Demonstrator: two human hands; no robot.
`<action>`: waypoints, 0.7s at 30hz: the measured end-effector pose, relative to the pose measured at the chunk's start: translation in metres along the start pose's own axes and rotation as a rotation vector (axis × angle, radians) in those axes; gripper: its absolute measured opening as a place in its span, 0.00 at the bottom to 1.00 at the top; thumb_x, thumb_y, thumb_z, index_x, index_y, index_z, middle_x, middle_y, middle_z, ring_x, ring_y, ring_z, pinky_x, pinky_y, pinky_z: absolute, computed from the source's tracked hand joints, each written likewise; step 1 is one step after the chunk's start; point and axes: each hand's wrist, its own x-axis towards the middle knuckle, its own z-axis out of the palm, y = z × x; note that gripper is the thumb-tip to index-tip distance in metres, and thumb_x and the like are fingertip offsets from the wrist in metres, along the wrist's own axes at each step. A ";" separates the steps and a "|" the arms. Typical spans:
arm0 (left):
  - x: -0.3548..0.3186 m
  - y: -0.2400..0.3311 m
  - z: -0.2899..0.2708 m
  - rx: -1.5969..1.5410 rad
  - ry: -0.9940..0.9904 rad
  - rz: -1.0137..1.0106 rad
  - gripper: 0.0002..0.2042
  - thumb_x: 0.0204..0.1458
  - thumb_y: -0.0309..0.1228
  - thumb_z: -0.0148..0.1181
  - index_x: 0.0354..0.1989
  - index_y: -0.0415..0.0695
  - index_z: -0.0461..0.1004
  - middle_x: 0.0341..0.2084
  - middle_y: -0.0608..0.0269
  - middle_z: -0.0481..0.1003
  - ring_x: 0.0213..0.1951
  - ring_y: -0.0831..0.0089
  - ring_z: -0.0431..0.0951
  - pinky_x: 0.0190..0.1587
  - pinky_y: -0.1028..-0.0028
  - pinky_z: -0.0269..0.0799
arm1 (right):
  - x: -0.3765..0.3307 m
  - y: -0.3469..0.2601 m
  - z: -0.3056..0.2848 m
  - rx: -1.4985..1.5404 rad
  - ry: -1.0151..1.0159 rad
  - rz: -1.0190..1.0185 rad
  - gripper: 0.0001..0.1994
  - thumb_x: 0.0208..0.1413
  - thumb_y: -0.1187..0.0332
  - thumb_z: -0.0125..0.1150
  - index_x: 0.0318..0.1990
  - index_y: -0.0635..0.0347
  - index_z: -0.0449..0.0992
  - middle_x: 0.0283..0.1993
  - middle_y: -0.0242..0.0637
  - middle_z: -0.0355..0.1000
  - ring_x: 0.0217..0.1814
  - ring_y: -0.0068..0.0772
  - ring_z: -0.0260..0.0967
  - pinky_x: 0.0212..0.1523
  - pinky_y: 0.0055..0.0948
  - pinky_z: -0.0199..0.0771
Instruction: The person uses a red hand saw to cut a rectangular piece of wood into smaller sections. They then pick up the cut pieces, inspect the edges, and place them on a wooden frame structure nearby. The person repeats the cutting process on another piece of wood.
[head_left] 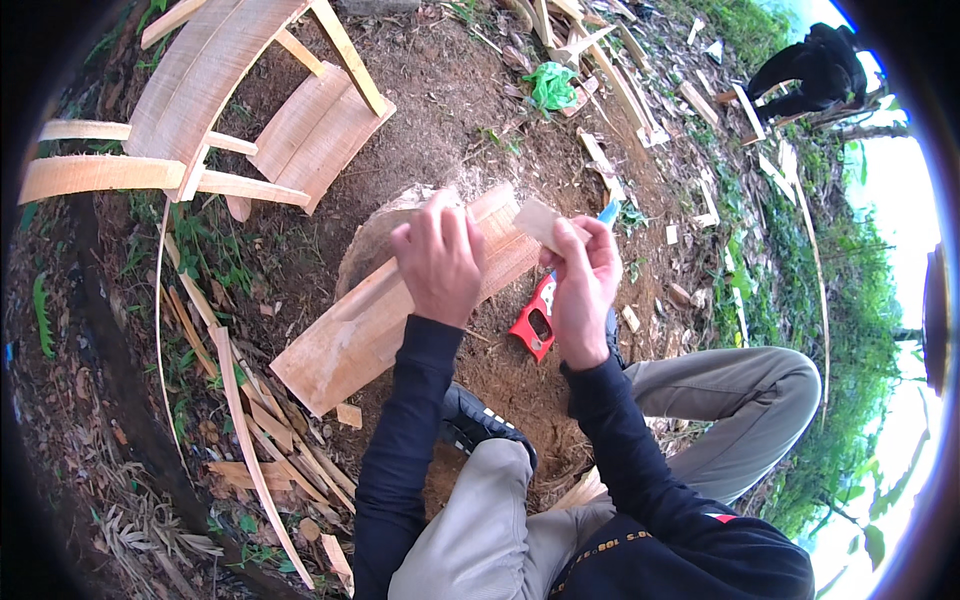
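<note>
A wide pale wooden plank (345,335) slants across a stump (385,225) in front of me. Over its middle is my left hand (440,262), fingers curled and closed, the tips blurred; whatever they may hold is hidden. My right hand (588,290) pinches a small flat piece of wood (538,222) between thumb and fingers, above the plank's far right end. Below that hand lies a handsaw (535,325) with a red handle; a blue part (609,212) shows beyond my fingers.
Wooden furniture with slatted panels (205,85) stands at the far left. Long wood strips (245,430) lie at the left. Offcuts (620,85) and a green plastic bag (551,86) litter the ground at the back. A dark-clothed figure (815,70) is at the far right.
</note>
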 end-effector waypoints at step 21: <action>0.024 -0.004 -0.010 -0.136 -0.228 -0.112 0.20 0.54 0.46 0.65 0.48 0.46 0.76 0.35 0.64 0.74 0.45 0.63 0.74 0.46 0.63 0.68 | 0.047 -0.013 0.008 -0.778 -0.310 -0.225 0.17 0.53 0.71 0.71 0.50 0.63 0.77 0.35 0.34 0.75 0.30 0.21 0.74 0.31 0.23 0.76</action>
